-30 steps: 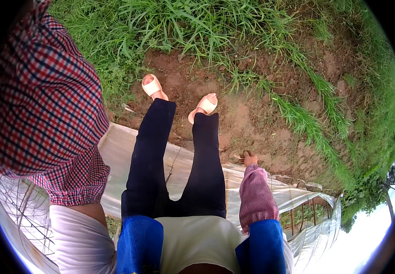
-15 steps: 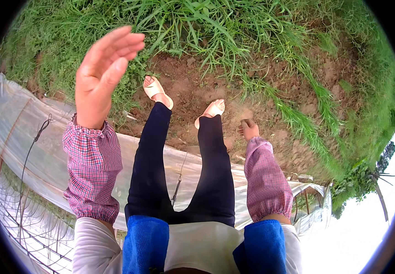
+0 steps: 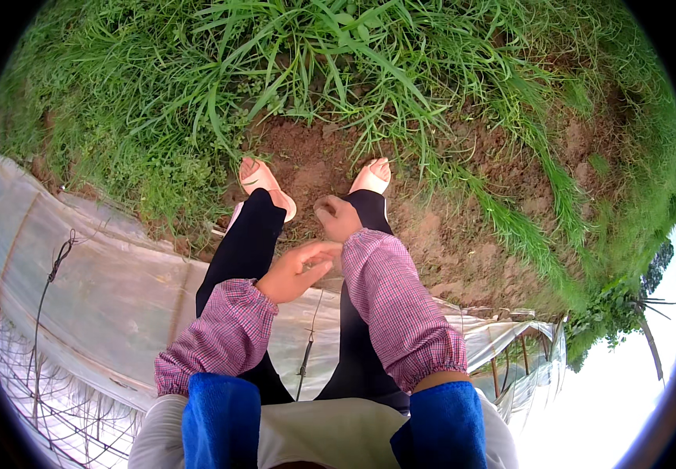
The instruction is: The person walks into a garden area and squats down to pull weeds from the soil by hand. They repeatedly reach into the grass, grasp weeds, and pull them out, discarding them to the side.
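Observation:
My left hand (image 3: 295, 272) reaches across in front of my legs, its fingers stretched out and the thumb apart, with nothing visible in it. Its fingertips come up to the cuff of the checked sleeve cover (image 3: 400, 301) on my right arm; whether they touch it I cannot tell. Just beyond, my right hand (image 3: 339, 219) hangs over bare soil (image 3: 307, 148) near my right shin, fingers curled in. What it holds, if anything, is hidden. A matching checked sleeve cover (image 3: 217, 336) is on my left forearm.
Tall green grass (image 3: 338, 66) grows beyond my feet, which wear pale sandals (image 3: 268, 191). Behind my legs runs a clear plastic sheet (image 3: 119, 273), with a dark cord (image 3: 57, 262) on it at the left. Cut or fallen grass (image 3: 510, 211) lies on the soil at right.
My left hand has come down from the upper left to beside my right wrist. My right hand has swung inward from the right. My feet have shifted: the left toward me, the right away.

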{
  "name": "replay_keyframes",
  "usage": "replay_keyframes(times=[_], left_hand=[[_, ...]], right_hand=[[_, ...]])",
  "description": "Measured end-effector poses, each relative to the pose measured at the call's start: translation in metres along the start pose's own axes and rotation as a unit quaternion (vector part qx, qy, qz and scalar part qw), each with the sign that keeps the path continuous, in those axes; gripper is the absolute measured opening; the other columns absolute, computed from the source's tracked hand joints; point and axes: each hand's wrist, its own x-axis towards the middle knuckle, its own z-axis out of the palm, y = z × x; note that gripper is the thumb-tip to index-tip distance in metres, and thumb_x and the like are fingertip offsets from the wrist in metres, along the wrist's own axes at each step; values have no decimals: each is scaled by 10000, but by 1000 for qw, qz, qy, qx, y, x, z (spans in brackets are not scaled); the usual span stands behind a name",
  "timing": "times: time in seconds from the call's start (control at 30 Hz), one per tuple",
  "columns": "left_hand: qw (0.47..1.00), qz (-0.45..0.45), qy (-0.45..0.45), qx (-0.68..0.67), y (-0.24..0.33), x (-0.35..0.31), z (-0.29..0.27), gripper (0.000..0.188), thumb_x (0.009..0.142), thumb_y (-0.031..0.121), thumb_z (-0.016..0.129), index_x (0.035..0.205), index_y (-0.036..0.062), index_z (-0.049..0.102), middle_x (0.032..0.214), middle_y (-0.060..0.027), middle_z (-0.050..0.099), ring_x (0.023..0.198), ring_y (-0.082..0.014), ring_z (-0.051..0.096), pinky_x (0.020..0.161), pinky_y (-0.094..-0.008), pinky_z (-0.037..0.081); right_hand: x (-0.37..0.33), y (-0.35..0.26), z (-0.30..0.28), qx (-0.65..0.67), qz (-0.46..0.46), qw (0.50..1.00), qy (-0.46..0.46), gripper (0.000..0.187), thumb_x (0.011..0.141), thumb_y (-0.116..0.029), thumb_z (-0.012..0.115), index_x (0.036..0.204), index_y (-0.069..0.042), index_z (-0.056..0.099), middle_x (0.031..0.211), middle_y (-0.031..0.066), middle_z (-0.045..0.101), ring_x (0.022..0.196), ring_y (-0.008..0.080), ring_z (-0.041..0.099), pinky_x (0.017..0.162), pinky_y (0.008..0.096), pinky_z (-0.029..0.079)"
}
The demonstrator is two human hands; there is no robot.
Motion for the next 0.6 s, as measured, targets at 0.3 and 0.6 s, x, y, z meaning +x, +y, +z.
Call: replay_keyframes(times=[0.3, 0.6], left_hand=[[983, -40, 32, -174, -4, -13, 46, 210, 776, 33, 474, 982, -6, 469, 950, -88, 508, 898, -130, 485, 793, -270, 383], [958, 131, 30, 254, 66, 69, -58, 274, 700, 82, 548, 953, -4, 485, 932, -155, 504, 863, -284, 497, 751, -322, 398]], right_hand=[[-48, -66, -51, 97, -58, 994, 14, 230, 701, -63, 515, 913, 27, 501, 727, 100, 535, 634, 149, 528, 587, 246, 430], [91, -85, -212, -188, -133, 969, -91, 197, 736, -129, 505, 857, 25, 528, 719, 108, 559, 669, 161, 534, 626, 266, 433]])
